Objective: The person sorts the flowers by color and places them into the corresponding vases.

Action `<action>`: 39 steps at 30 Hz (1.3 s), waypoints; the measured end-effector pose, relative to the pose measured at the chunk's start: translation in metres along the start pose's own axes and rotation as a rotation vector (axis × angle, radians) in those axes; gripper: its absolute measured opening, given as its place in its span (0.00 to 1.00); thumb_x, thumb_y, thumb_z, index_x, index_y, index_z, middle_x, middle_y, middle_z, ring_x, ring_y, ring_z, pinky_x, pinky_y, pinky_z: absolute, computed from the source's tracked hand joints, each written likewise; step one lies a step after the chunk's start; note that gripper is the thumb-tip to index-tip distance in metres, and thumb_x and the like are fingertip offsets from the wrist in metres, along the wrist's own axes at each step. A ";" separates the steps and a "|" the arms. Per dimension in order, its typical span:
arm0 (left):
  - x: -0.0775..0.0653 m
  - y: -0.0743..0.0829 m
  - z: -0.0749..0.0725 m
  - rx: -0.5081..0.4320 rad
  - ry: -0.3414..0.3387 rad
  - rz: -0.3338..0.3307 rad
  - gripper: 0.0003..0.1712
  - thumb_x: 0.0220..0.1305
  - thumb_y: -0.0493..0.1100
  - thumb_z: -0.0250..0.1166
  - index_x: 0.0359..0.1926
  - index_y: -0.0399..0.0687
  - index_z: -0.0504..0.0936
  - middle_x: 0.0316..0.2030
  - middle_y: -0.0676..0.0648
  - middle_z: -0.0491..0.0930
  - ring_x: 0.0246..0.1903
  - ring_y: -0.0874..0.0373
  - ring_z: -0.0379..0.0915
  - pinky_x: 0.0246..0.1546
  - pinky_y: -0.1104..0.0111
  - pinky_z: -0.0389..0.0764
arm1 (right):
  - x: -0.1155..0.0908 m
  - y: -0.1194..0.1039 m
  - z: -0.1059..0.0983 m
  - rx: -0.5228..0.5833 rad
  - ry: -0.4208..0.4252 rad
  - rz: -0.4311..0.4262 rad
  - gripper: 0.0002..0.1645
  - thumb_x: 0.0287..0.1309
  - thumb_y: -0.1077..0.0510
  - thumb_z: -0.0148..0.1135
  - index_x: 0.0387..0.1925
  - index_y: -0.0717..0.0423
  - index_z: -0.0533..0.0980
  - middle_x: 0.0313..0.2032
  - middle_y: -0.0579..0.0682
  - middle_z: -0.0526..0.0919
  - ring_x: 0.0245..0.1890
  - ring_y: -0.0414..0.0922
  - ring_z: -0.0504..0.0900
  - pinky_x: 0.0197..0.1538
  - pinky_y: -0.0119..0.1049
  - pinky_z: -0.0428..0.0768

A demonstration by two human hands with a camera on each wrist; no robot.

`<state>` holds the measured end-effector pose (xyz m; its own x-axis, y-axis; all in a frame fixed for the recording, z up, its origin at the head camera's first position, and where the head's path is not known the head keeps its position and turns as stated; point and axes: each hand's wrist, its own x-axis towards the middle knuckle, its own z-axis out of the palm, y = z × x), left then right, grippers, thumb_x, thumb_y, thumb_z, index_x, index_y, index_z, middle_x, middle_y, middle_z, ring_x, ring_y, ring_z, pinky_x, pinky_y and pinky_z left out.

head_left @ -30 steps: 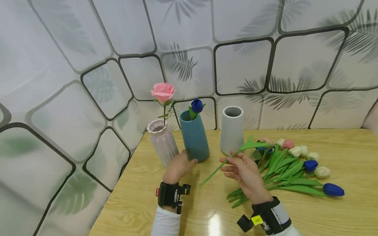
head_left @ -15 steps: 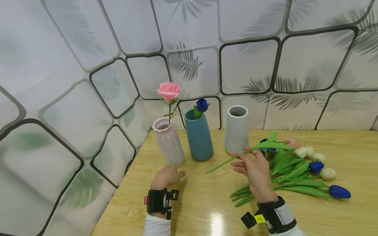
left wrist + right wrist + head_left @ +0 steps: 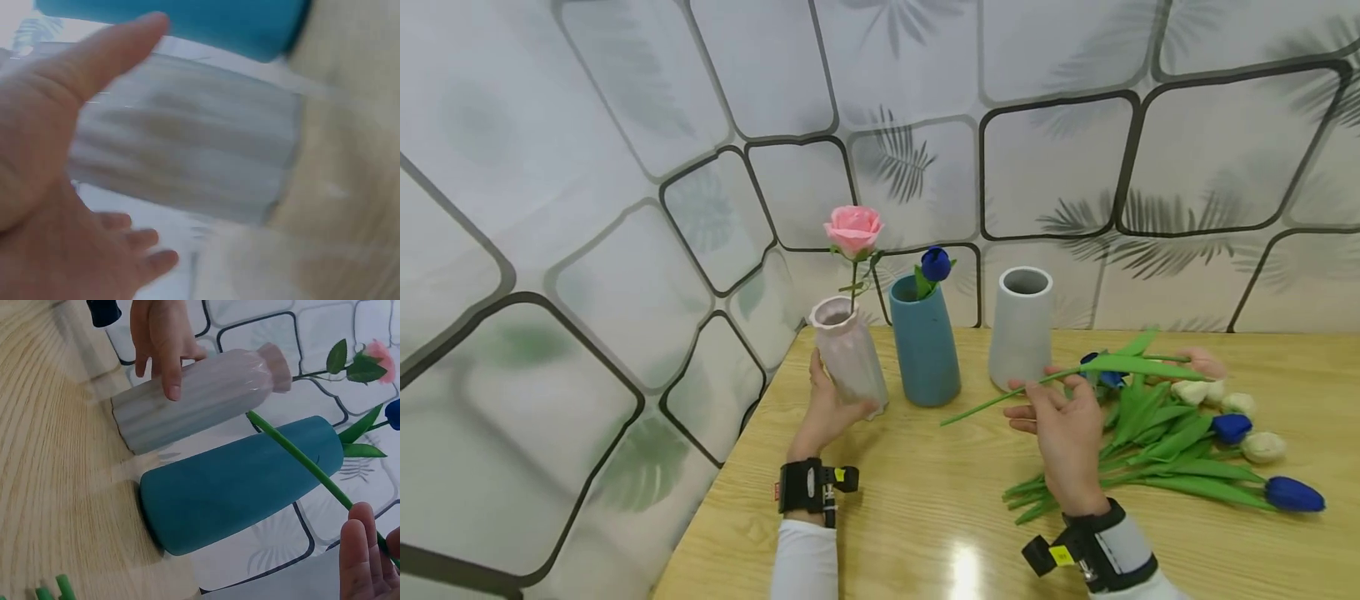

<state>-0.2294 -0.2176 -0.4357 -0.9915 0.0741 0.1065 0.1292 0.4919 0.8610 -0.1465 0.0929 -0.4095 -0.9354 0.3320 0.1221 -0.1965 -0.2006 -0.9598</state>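
Note:
My left hand (image 3: pixel 825 414) is at the ribbed pale pink vase (image 3: pixel 856 367), thumb in front and fingers spread on its far left side. In the left wrist view the fingers (image 3: pixel 156 265) look straight; whether they touch the vase I cannot tell. A pink rose (image 3: pixel 854 231) stands in that vase. My right hand (image 3: pixel 1067 442) pinches the green stem (image 3: pixel 988 407) of a pink tulip (image 3: pixel 1206 363), its bare end pointing left. The teal vase (image 3: pixel 925 358), holding a blue tulip (image 3: pixel 936 264), stands between the hands. Behind the right fingers is the white vase (image 3: pixel 1021 333).
Several white and blue tulips (image 3: pixel 1176 454) lie in a pile on the right of the wooden table (image 3: pixel 895 533), stems toward me. A patterned cloth wall (image 3: pixel 1052 167) closes off the back and left.
My left hand has left the foot of the teal vase, drawn back, then reached around the pale pink vase. The right hand keeps the tulip, now held flatter. The head view has turned left.

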 end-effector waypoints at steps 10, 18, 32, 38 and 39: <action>0.016 -0.009 0.009 -0.060 0.028 0.031 0.56 0.68 0.33 0.72 0.79 0.36 0.38 0.72 0.22 0.62 0.74 0.28 0.63 0.76 0.38 0.63 | -0.005 0.015 0.021 0.005 -0.007 -0.404 0.13 0.75 0.71 0.57 0.57 0.68 0.69 0.37 0.34 0.92 0.24 0.32 0.88 0.31 0.25 0.86; 0.020 -0.006 0.013 -0.086 -0.008 0.035 0.57 0.70 0.33 0.70 0.79 0.36 0.35 0.74 0.22 0.59 0.75 0.27 0.60 0.77 0.37 0.61 | -0.014 0.026 0.059 0.078 -0.135 -0.722 0.13 0.69 0.79 0.56 0.53 0.73 0.74 0.48 0.32 0.90 0.30 0.28 0.88 0.37 0.23 0.86; 0.021 -0.008 0.013 -0.099 0.003 0.044 0.59 0.68 0.31 0.72 0.80 0.35 0.34 0.75 0.22 0.55 0.76 0.26 0.57 0.77 0.36 0.61 | 0.002 0.001 0.128 -0.058 -0.347 -1.047 0.19 0.80 0.59 0.57 0.54 0.74 0.80 0.37 0.67 0.89 0.18 0.46 0.78 0.27 0.29 0.77; 0.020 -0.013 0.016 -0.113 0.005 0.054 0.60 0.67 0.30 0.71 0.79 0.34 0.33 0.75 0.21 0.53 0.76 0.27 0.57 0.77 0.37 0.61 | 0.006 0.000 0.141 -0.159 -0.363 -0.981 0.12 0.75 0.68 0.61 0.54 0.70 0.82 0.30 0.62 0.87 0.19 0.46 0.78 0.26 0.29 0.75; 0.020 -0.014 0.016 -0.115 0.009 0.058 0.60 0.67 0.30 0.72 0.79 0.33 0.33 0.75 0.20 0.53 0.76 0.26 0.57 0.77 0.37 0.61 | 0.006 0.000 0.142 -0.178 -0.363 -0.959 0.13 0.72 0.71 0.61 0.55 0.69 0.82 0.29 0.61 0.87 0.19 0.47 0.79 0.26 0.29 0.76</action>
<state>-0.2504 -0.2089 -0.4532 -0.9825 0.0919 0.1618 0.1849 0.3842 0.9045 -0.1940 -0.0362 -0.3730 -0.4473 -0.0236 0.8941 -0.8858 0.1500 -0.4392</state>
